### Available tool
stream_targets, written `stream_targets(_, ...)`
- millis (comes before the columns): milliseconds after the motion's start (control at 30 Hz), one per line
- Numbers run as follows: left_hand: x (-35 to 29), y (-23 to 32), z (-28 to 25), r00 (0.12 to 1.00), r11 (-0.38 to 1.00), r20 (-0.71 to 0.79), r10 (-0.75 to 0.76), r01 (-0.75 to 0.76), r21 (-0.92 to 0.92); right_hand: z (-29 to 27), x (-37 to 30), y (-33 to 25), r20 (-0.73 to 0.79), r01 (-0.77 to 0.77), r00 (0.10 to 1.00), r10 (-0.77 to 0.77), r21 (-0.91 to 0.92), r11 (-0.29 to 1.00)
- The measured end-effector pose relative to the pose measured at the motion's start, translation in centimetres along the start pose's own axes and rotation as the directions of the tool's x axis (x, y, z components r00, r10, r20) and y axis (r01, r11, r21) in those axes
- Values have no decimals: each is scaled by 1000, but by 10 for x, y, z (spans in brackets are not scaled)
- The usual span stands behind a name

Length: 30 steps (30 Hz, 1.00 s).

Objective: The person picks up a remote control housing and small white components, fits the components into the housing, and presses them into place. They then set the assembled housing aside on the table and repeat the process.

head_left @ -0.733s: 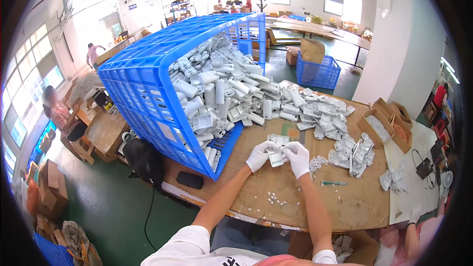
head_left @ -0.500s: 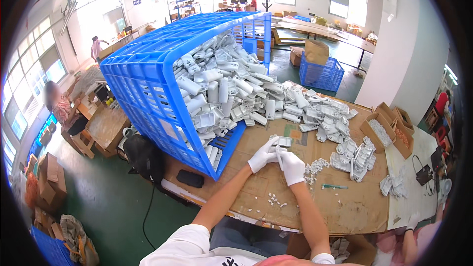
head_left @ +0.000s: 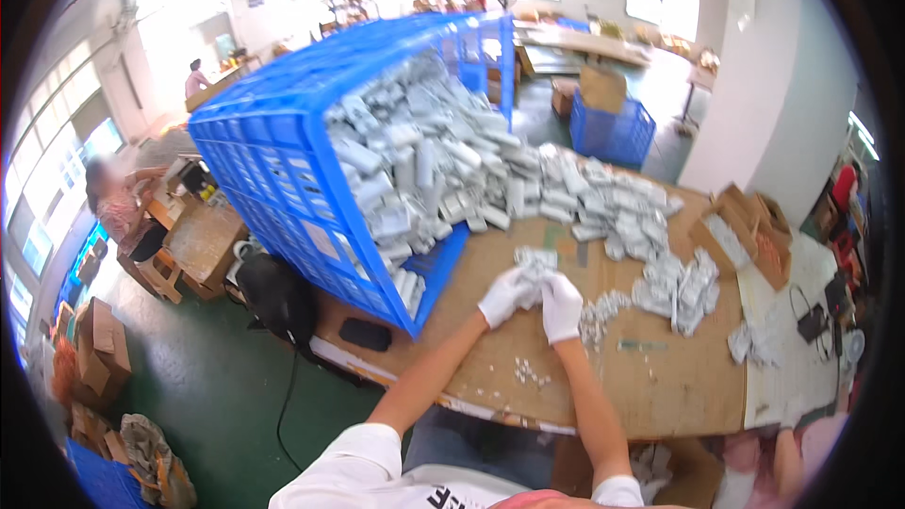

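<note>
In white gloves, both my hands meet above the cardboard-covered table [head_left: 490,351]. A small white plastic housing [head_left: 535,256] sits at the fingertips. My left hand [head_left: 509,296] is closed on its near side. Pressed close from the right, my right hand [head_left: 562,307] has its fingers together; what they hold, if anything, is hidden and smeared by motion. Small white parts [head_left: 603,313] lie heaped beside the right hand, and a few more white bits [head_left: 530,372] are scattered nearer to me. Beyond the hands a large pile of white housings [head_left: 424,160] spills out of a tipped blue crate [head_left: 311,132].
Further right lie a stack of white pieces [head_left: 677,290], a greenish slim tool [head_left: 643,346] and cardboard boxes [head_left: 726,243] of small parts. A dark case [head_left: 365,334] rests by the crate. Another person's arm [head_left: 786,462] shows at lower right.
My hands have drawn together at the housing, the right hand turning upright with its fingers now against it. The view has shifted slightly and blurred.
</note>
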State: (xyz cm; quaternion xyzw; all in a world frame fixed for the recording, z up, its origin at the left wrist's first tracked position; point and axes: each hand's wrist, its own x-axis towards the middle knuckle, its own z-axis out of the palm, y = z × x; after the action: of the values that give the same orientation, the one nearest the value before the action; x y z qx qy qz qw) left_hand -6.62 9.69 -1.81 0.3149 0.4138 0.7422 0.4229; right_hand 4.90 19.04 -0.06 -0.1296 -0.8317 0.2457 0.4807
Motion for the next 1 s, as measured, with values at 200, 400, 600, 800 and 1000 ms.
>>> stream_targets(200, 7, 18, -9, 971, 930, -165, 174, -107, 351, 4, 21, -16, 163, -434, 892, 421, 568, 699)
stream_targets(400, 4, 17, 12, 951, 930, -253, 176, -77, 360, -5, 23, -23, -60, -184, 978, 201, 208, 961)
stream_targets(600, -6, 14, 20, 952, 952, -277, 133, -45, 301, 10, 17, -29, -120, -154, 982, 143, -88, 984)
stream_targets(800, -8, 19, 20, 967, 945, -246, 69, 16, 326, 9, 15, -24, -72, -295, 949, 307, 138, 945)
stream_targets(1000, -6, 19, 21, 985, 950, -141, 99, -51, 307, -15, 25, -9, 257, -540, 839, 480, 509, 670)
